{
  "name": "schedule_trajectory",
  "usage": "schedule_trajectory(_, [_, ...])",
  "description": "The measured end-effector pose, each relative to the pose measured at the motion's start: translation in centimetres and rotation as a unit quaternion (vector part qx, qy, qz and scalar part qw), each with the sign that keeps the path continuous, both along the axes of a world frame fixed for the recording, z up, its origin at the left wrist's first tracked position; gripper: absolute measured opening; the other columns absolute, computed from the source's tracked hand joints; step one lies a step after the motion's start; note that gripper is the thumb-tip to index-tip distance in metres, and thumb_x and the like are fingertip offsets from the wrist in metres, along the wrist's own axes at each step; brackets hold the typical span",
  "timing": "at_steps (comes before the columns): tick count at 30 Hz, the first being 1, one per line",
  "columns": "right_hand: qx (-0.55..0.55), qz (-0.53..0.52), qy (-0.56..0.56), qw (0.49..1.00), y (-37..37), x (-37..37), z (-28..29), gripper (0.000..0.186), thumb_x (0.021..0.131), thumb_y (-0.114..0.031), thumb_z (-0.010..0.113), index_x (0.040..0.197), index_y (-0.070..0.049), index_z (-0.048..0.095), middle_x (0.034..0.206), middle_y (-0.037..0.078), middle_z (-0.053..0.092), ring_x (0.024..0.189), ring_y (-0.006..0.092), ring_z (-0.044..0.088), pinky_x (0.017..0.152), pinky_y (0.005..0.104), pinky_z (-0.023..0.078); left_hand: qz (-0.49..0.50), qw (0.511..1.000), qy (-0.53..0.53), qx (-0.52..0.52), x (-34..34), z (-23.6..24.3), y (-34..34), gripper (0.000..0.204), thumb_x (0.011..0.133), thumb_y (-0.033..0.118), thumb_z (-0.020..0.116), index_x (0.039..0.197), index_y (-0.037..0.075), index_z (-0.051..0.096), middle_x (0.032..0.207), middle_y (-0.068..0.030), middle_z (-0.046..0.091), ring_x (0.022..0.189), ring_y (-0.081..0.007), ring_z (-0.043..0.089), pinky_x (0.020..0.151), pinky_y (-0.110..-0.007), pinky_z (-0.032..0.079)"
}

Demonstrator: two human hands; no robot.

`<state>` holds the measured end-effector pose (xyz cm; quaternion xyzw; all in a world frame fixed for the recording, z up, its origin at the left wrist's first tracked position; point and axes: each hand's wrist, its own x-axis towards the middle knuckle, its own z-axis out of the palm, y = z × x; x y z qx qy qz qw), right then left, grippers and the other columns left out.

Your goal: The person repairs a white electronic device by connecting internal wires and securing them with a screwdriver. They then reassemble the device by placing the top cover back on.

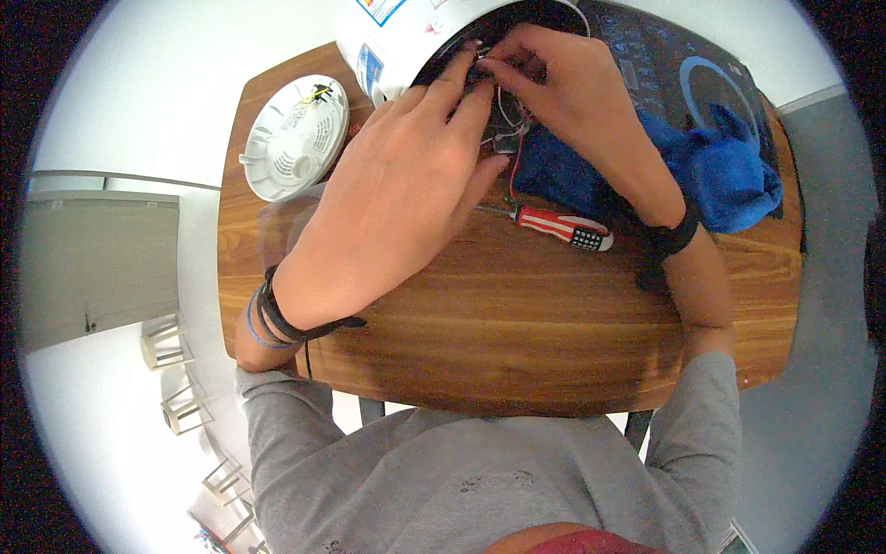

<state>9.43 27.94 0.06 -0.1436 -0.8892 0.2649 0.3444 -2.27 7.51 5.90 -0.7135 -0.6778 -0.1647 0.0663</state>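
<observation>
A white rounded appliance (392,42) lies tipped at the far edge of the table, its dark open underside turned toward me. Thin white and red wires (519,125) hang out of that opening. My left hand (406,166) reaches over the rim, its fingers stretched out and their tips inside the opening. Right beside them, my right hand (558,88) is closed in a pinch among the wires; what sits between its fingertips is too small to make out. Below the wires lies a red and white screwdriver (563,228), touched by neither hand.
A white vented plastic cover (297,138) with a small yellow wire lies at the left on the wooden table (517,332). Behind my right wrist, a blue cloth (729,180) is bunched up against a black induction cooktop (683,60). Several stools (185,406) stand on the floor at left.
</observation>
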Motion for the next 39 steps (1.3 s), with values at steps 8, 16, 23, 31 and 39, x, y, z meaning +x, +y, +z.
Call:
schedule_trajectory(8, [0.074,-0.019,0.019,0.997,0.6,-0.1,0.2,0.024,0.097,-0.025,0.088,0.110,-0.006,0.081,0.090,0.011,0.081,0.078,0.0266,0.079,0.072,0.0391,0.062,-0.005,0.995,0.078,0.054,0.6,-0.5,0.9,0.050,0.094,0.021,0.085,0.126,-0.011,0.063,0.138,-0.0305,0.069,0.110,-0.0433,0.071,0.097,-0.051,0.059])
schedule_trajectory(16, [0.030,-0.024,0.026,0.999,0.5,-0.5,-0.6,0.026,0.096,-0.023,0.087,0.116,-0.008,0.080,0.099,0.008,0.083,0.085,0.0256,0.081,0.077,0.0375,0.065,0.018,0.998,0.030,0.056,0.7,-0.4,1.3,0.044,0.095,0.018,0.084,0.125,-0.006,0.063,0.125,-0.0259,0.073,0.101,-0.0438,0.073,0.088,-0.051,0.062])
schedule_trajectory(23, [0.037,0.015,0.061,0.997,-0.2,-0.2,0.5,0.023,0.097,-0.018,0.085,0.117,-0.011,0.079,0.104,0.007,0.083,0.086,0.0258,0.081,0.076,0.0380,0.065,-0.011,0.994,0.011,0.107,-0.2,0.1,0.3,0.020,0.096,0.013,0.082,0.109,0.001,0.072,0.112,-0.0158,0.076,0.097,-0.0389,0.076,0.080,-0.049,0.062])
schedule_trajectory(31, [0.111,0.019,0.061,0.992,0.2,-0.1,0.4,0.026,0.095,-0.021,0.088,0.117,-0.012,0.080,0.106,0.008,0.082,0.084,0.0254,0.079,0.075,0.0368,0.064,0.031,0.988,-0.131,0.070,-0.1,0.3,-0.7,0.028,0.101,0.014,0.081,0.123,0.000,0.073,0.097,-0.0172,0.078,0.075,-0.0374,0.076,0.068,-0.048,0.059])
schedule_trajectory(39, [0.072,0.018,0.045,0.996,0.5,-0.3,0.5,0.028,0.095,-0.020,0.089,0.119,-0.008,0.078,0.104,0.006,0.082,0.082,0.0220,0.077,0.075,0.0345,0.062,0.048,0.974,-0.221,-0.022,-0.2,0.1,1.2,0.053,0.104,0.021,0.076,0.141,-0.012,0.059,0.077,-0.0239,0.074,0.073,-0.0440,0.077,0.066,-0.051,0.060])
